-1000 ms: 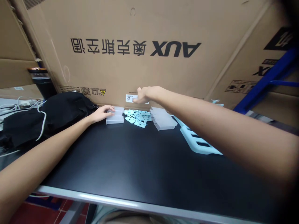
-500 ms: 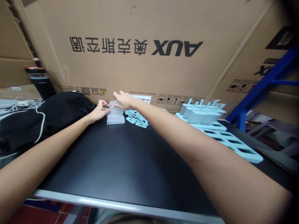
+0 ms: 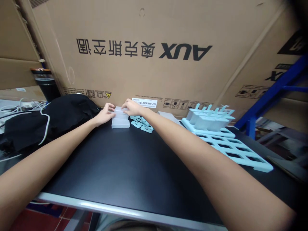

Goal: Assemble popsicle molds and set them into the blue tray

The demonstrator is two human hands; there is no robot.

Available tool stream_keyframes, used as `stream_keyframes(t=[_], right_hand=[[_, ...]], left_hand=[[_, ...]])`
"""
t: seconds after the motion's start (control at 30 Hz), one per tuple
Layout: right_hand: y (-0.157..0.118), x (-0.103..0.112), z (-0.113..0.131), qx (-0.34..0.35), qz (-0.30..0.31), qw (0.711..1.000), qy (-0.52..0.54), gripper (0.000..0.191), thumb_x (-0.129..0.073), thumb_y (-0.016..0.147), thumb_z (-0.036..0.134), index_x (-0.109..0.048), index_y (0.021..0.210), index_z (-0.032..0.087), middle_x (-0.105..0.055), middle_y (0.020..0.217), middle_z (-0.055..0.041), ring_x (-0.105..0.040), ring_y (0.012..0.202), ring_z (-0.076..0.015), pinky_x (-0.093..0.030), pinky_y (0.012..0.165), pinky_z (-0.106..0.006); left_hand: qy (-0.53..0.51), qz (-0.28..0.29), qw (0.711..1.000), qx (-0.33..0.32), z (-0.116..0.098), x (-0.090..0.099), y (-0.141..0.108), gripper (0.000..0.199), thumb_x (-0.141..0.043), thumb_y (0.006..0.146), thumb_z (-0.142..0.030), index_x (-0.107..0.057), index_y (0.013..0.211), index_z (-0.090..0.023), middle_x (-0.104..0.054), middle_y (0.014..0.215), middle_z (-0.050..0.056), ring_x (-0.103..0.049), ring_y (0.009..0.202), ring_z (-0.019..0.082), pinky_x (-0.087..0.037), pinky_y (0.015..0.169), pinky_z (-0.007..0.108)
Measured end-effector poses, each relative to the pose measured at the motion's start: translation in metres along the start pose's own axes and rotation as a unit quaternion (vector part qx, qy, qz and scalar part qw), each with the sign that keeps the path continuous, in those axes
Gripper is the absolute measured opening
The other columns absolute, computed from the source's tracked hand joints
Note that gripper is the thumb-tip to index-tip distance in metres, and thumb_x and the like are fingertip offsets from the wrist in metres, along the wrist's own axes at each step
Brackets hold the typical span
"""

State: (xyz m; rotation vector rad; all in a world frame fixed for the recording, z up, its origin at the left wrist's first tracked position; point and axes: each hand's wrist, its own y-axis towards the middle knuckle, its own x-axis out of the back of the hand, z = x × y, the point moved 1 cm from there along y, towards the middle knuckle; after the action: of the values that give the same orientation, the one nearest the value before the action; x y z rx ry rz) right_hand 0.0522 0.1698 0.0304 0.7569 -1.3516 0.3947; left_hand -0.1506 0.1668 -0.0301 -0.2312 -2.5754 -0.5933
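Note:
Several translucent popsicle molds [image 3: 120,123] lie on their sides in a row on the black tabletop, one behind another. At the row's left end, my left hand [image 3: 106,115] grips the molds between thumb and curled fingers. From the right, my right hand [image 3: 131,107] has its bent fingers on the rearmost mold, partly covering it. Just right of the row lies a loose pile of light-blue popsicle-stick lids [image 3: 143,124], partly behind my right wrist.
A light-blue rack holding filled-in molds with sticks [image 3: 209,120] stands right, behind a rack with open slots [image 3: 237,148]. Black cloth [image 3: 55,118] and white cables [image 3: 45,128] lie left, near a dark tumbler [image 3: 47,84]. A large cardboard box [image 3: 144,75] walls off the back.
My right hand has lowered and its fingers have drawn in over the rear of the row. My left hand stays at the left end. The view has shifted slightly.

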Motion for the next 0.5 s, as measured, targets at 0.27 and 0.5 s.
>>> stream_keyframes(t=[0.27,0.5], right_hand=[[-0.012,-0.007,0.006,-0.039,-0.039,0.997,-0.050,0.028,-0.052,0.093,0.028,-0.065,0.111,0.011,-0.054,0.111,-0.0136,-0.053,0.094,-0.0184,-0.039,0.087,-0.031],[-0.019,-0.012,0.014,-0.055,-0.067,0.994,-0.064,0.030,-0.046,0.096,0.027,-0.067,0.110,0.011,-0.056,0.113,-0.0139,-0.056,0.098,-0.0196,-0.040,0.091,-0.032]], left_hand=[[0.065,-0.022,0.997,0.043,-0.002,-0.001,0.001,0.040,-0.060,0.070,-0.026,-0.043,0.107,-0.021,-0.063,0.102,0.006,-0.065,0.089,0.021,-0.050,0.089,0.042],[0.070,-0.007,0.997,0.000,-0.001,0.000,-0.001,0.060,-0.058,0.073,-0.028,-0.041,0.130,-0.023,-0.067,0.096,0.005,-0.066,0.092,0.022,-0.048,0.091,0.044]])
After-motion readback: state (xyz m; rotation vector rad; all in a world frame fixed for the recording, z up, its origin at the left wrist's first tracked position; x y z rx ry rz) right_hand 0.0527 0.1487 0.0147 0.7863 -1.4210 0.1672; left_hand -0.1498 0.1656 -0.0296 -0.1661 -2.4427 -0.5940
